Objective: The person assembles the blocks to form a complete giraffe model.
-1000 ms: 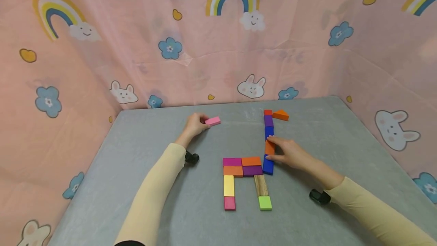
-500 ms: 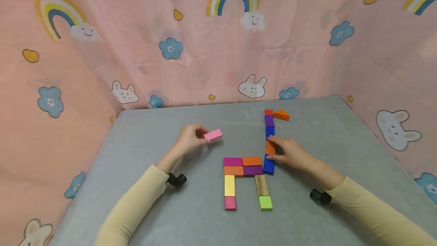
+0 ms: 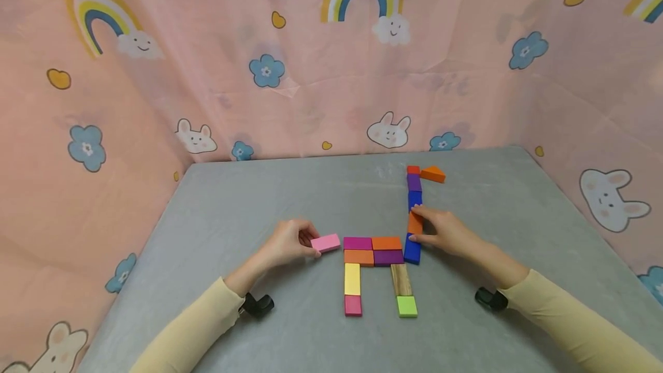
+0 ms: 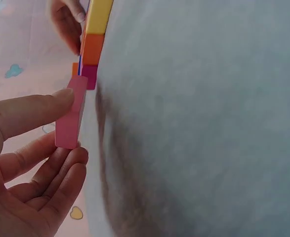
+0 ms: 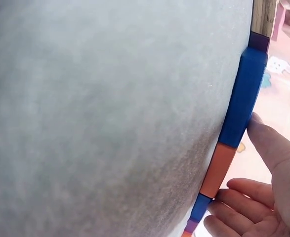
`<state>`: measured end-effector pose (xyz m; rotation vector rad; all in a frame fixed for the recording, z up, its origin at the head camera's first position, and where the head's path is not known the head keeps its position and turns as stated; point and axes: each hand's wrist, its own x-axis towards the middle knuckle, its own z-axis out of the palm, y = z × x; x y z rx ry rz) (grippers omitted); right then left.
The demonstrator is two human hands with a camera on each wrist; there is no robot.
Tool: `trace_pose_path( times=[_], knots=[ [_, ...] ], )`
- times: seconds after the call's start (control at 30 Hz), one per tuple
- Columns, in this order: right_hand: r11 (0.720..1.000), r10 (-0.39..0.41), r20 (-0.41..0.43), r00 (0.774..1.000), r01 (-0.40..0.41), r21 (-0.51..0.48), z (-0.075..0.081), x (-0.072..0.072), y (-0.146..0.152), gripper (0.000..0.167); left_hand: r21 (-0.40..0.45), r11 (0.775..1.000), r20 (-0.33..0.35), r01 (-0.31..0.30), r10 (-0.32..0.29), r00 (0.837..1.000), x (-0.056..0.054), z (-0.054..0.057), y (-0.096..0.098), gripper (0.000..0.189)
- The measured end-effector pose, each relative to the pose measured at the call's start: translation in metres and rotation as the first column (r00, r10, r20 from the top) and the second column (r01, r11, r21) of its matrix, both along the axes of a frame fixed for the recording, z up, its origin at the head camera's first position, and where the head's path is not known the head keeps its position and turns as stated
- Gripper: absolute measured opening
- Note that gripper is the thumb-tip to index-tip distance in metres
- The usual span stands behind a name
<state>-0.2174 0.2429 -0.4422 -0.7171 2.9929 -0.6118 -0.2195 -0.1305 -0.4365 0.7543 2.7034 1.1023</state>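
Observation:
My left hand [image 3: 287,242] pinches a pink block [image 3: 326,243] between thumb and fingers, just left of the body of laid-out blocks. In the left wrist view the pink block [image 4: 71,112] is tilted, its far end close to the magenta block [image 4: 89,77]. My right hand [image 3: 449,232] rests along a column of blocks, thumb on the lower blue block [image 3: 412,250] and fingertips by the orange block [image 3: 415,223]. In the right wrist view its thumb touches the edge of the long blue block [image 5: 243,98], the other fingers loosely extended beside the column.
The body has a magenta block [image 3: 358,243] and orange and purple ones. Below it are two legs, one with a yellow block [image 3: 352,279], one with a wood-grain block [image 3: 401,280]. An orange triangular block [image 3: 433,174] lies beside the column's top on the grey table [image 3: 248,189].
My left hand has brought the pink block from the far side of the table toward me, down beside the magenta block. My right hand stays at the column. The head view has shifted slightly.

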Motion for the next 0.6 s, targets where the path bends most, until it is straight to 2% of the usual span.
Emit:
trace_pose_path(
  times=[0.13, 0.37, 0.6],
  knots=[
    [1.0, -0.002, 0.006, 1.0, 0.002, 0.009, 0.0005, 0.0004, 0.0003, 0.067, -0.003, 1.0, 0.009, 0.021, -0.021, 1.0, 0.0021, -0.0037, 0.0031, 0.026],
    [1.0, 0.002, 0.009, 1.0, -0.002, 0.009, 0.0011, 0.0004, 0.0008, 0.067, -0.014, 1.0, 0.022, 0.022, -0.021, 1.0, 0.003, -0.0085, 0.0057, 0.027],
    [1.0, -0.002, 0.011, 1.0, 0.001, 0.013, 0.0011, 0.0003, 0.0009, 0.067, 0.001, 0.999, -0.007, 0.043, -0.043, 0.999, 0.0029, -0.009, 0.0064, 0.027]
  ],
)
